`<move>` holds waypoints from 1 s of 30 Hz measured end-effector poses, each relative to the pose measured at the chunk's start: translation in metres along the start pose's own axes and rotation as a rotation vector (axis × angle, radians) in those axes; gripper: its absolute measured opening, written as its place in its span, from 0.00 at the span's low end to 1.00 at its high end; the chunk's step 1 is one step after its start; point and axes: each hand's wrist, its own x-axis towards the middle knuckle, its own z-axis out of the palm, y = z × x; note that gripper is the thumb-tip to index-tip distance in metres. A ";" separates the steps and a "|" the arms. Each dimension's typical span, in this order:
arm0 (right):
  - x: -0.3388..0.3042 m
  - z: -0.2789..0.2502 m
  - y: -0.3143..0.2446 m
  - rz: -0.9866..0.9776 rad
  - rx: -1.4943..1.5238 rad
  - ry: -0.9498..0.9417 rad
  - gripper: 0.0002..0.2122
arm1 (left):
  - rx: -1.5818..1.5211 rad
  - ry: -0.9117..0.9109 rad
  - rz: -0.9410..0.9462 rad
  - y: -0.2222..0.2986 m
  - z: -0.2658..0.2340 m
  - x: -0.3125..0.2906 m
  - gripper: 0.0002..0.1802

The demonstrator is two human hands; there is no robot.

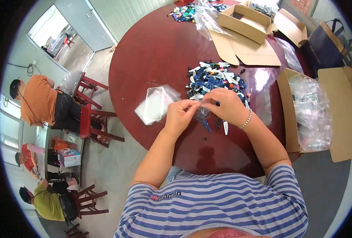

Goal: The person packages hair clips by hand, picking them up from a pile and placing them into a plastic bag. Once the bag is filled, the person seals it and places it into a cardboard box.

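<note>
My left hand [179,117] and my right hand [226,106] meet over the table, fingertips pinched together at the upper edge of a small clear plastic bag [202,114]. What lies inside the bag is hard to make out. Just below it a blue hair clip [207,126] shows, and a white hair clip [225,127] lies under my right wrist. Beyond my hands spreads a pile of hair clips [213,77], mostly navy and white. Left of my left hand, a clear rectangular frame [154,104] rests on a stack of clear plastic bags [144,113].
Round dark red table [144,59]. At right stands an open cardboard box [289,115] filled with bagged goods. Far back are another carton [245,23], loose plastic and a second colourful pile [184,13]. Several people sit at left near red wooden stools [90,121].
</note>
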 end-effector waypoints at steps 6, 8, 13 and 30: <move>0.005 -0.003 -0.003 -0.238 -0.122 0.197 0.03 | 0.036 0.043 0.102 0.000 -0.003 0.002 0.05; 0.004 -0.004 -0.004 -0.159 0.039 0.272 0.02 | 0.094 0.007 0.167 0.002 -0.003 0.005 0.05; 0.000 -0.014 -0.024 -0.174 -0.236 -0.053 0.03 | 0.201 -0.015 0.177 -0.012 -0.004 0.005 0.06; -0.007 -0.002 -0.031 -0.284 -0.470 -0.253 0.11 | 0.623 0.199 0.580 0.015 -0.015 0.011 0.28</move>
